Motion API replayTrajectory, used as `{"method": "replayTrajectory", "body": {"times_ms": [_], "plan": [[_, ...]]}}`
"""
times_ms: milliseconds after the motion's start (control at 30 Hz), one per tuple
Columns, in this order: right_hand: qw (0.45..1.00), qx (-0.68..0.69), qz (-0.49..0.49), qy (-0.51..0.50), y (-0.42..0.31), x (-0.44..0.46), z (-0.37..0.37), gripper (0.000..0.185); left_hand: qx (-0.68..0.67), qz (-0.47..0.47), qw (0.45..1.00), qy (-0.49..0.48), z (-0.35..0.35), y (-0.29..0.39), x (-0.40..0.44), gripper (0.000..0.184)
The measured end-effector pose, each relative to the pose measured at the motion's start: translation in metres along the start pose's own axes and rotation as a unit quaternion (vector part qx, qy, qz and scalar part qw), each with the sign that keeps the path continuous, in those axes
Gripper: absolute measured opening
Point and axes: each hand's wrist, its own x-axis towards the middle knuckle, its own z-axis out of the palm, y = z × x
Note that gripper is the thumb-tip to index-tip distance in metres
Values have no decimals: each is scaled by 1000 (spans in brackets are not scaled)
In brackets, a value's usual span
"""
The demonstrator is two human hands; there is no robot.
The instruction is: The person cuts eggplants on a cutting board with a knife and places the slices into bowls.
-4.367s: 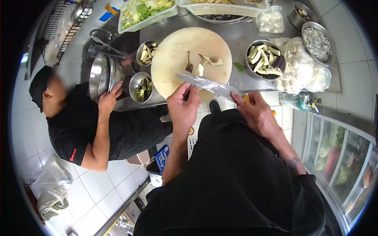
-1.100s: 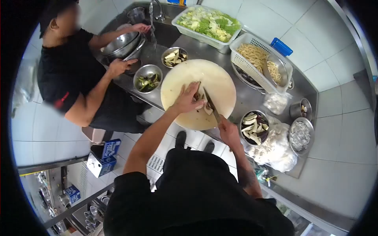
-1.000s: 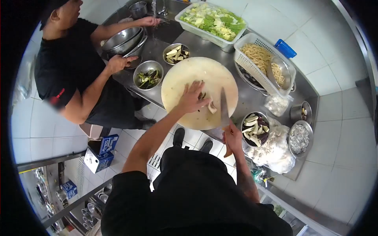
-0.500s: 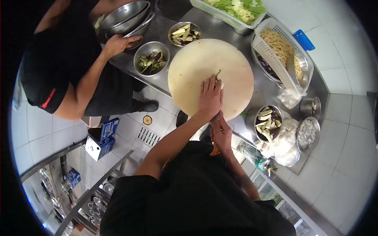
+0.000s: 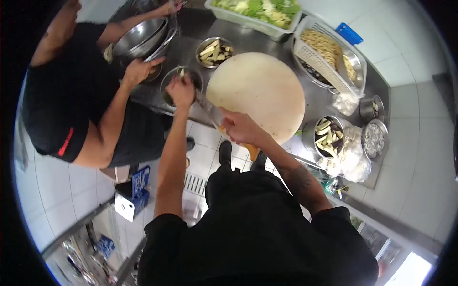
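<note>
Over the metal bowl [image 5: 199,78] left of the round cutting board [image 5: 257,93] is my left hand [image 5: 181,91], with its fingers curled down and blurred. A small pale green piece [image 5: 182,72] shows by the fingertips; whether they grip it is unclear. My right hand [image 5: 238,126] is closed round a knife, near the board's front left edge. The knife's blade [image 5: 208,106] points up and left towards my left hand. Something orange [image 5: 251,151] shows just below my right hand.
Another person's hand [image 5: 138,71] is near stacked metal bowls [image 5: 143,38] at left. Cut eggplant fills one bowl [image 5: 213,51] behind the board and a pot [image 5: 328,136] at right. Noodles [image 5: 320,46] lie in a white basket; leafy greens [image 5: 257,10] are at the back.
My left hand has left the board and moved left to the bowl. My right hand has swung the knife up and left. The stemmed piece under my left hand is gone from the board.
</note>
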Motion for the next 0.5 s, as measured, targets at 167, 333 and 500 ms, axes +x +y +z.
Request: {"method": "replayTrajectory", "body": {"times_ms": [167,333,500], "plan": [[991,-82,-41,102,21,-56,-42,60,93,93,983,126,-37,5,-7,40],[929,-258,8,266,45,-68,-61,56,-86,52,995,-15,-59,42,-14,22],[848,-410,13,336,85,-18,-40,54,-153,31,983,-100,-50,77,6,22]]}}
